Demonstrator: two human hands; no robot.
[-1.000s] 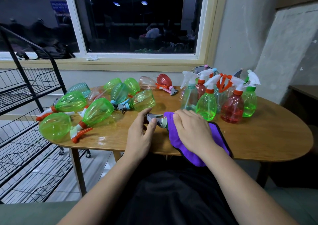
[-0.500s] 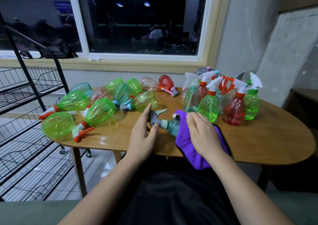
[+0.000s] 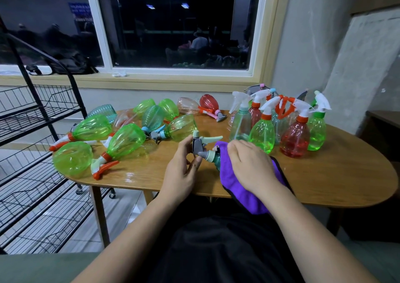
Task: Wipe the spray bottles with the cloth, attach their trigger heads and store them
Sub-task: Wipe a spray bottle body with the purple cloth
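trigger head tipped up at the table's near edge

since half a second ago the grey plastic trigger head [image 3: 200, 145], with its pale green lever, has tilted more upright. the left hand [image 3: 181, 170] pinches it in curled fingers. the right hand [image 3: 251, 166] grips the fuzzy purple cloth [image 3: 244, 194] around the translucent teal plastic spray bottle [image 3: 216, 160], which lies sideways near the front edge of the glossy oval wooden table [image 3: 324, 174].

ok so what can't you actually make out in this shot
Head view only.
Body of the teal plastic spray bottle: wrapped in the purple microfibre cloth under the right hand; only its neck shows.
Black wire rack: cut off by the left edge.
Back-row upright bottles: hidden behind the front ones, count unclear.
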